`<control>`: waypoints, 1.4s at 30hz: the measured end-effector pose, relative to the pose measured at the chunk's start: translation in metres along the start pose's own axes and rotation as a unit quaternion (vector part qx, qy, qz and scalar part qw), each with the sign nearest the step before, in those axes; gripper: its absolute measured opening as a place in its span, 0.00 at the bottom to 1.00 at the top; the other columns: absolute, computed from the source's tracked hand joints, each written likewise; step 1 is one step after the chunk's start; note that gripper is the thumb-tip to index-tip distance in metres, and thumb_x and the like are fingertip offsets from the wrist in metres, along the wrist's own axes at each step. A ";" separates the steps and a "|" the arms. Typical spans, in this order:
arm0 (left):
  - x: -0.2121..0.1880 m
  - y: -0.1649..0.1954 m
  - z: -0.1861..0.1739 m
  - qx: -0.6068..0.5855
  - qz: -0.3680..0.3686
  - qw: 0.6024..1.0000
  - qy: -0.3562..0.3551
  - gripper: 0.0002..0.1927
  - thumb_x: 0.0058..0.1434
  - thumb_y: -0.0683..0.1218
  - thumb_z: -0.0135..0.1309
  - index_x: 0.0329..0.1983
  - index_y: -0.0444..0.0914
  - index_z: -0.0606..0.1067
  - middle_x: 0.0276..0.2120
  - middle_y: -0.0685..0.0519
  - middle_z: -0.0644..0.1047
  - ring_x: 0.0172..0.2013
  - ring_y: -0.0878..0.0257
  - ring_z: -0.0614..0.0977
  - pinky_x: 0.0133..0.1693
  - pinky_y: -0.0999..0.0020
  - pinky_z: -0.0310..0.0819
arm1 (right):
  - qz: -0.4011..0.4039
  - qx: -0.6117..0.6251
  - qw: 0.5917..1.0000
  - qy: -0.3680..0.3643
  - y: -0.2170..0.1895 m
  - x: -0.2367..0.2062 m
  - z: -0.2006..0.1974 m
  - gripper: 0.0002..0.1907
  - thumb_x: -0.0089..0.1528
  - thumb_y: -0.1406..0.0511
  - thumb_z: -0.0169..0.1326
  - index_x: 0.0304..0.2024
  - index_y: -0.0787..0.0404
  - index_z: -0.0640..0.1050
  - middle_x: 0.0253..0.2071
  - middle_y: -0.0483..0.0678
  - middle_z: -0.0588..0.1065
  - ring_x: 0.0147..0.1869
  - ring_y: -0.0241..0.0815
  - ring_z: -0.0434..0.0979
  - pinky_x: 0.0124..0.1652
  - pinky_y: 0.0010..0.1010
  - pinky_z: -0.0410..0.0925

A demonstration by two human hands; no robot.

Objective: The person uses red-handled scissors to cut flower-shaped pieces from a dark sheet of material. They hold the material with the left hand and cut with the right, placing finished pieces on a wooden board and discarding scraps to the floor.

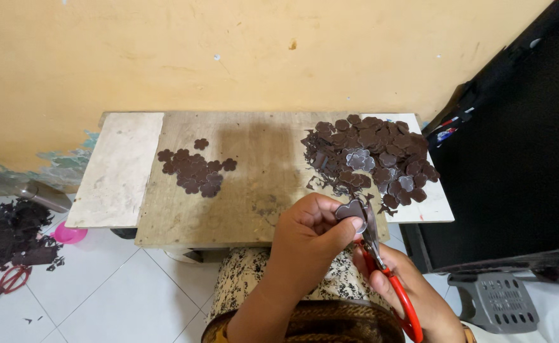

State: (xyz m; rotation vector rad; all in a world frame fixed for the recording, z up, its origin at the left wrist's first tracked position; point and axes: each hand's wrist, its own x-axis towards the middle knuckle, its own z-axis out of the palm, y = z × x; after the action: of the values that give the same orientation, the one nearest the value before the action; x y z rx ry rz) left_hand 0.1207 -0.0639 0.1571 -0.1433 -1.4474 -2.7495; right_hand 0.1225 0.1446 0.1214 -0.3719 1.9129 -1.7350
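My left hand [308, 235] pinches a small dark brown flower-shaped piece [350, 209] just in front of the low wooden table [254, 190]. In my right hand [406, 289] are red-handled scissors [387, 279], their blades closing on the edge of that piece. A small group of trimmed brown flower shapes [193, 170] lies left of the table's middle. A large heap of brown and grey flower pieces [371, 155] is piled at the table's right end, just beyond my hands.
A pale board [117, 168] covers the table's left end. On the tiled floor to the left lie dark scraps [13, 235], a second pair of red scissors [6, 284] and a pink lid [70, 235]. A black panel [514, 159] and a grey stool [498, 302] stand at the right.
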 end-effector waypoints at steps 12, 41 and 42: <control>0.003 -0.006 -0.001 0.002 0.010 1.000 0.015 0.07 0.61 0.36 0.60 0.40 0.33 0.73 0.33 0.49 0.80 0.33 0.67 0.82 0.37 0.72 0.79 | -0.054 -0.060 0.997 0.007 0.005 0.006 -0.001 0.36 0.61 0.35 0.46 0.34 0.62 0.71 0.28 0.41 0.63 0.33 0.36 0.60 0.32 0.29 0.59; 0.007 -0.012 -0.006 0.016 -0.009 1.000 -0.004 0.06 0.61 0.35 0.58 0.39 0.32 0.73 0.32 0.48 0.80 0.32 0.67 0.81 0.36 0.72 0.78 | -0.104 -0.082 0.991 0.005 0.016 0.015 -0.002 0.31 0.63 0.39 0.47 0.35 0.60 0.71 0.27 0.39 0.66 0.32 0.32 0.63 0.31 0.26 0.62; 0.008 -0.012 -0.006 0.018 -0.008 1.000 0.003 0.06 0.61 0.35 0.58 0.39 0.32 0.73 0.32 0.49 0.80 0.32 0.67 0.81 0.35 0.72 0.78 | -0.110 -0.099 0.989 0.014 0.016 0.016 -0.003 0.31 0.63 0.39 0.46 0.35 0.60 0.72 0.27 0.39 0.67 0.32 0.32 0.65 0.32 0.26 0.63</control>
State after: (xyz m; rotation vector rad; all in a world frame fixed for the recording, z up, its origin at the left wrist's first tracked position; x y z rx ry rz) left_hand 0.1113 -0.0616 0.1442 -0.1218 -1.5032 -2.7320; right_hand 0.1098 0.1412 0.1028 -0.6571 2.1393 -1.6952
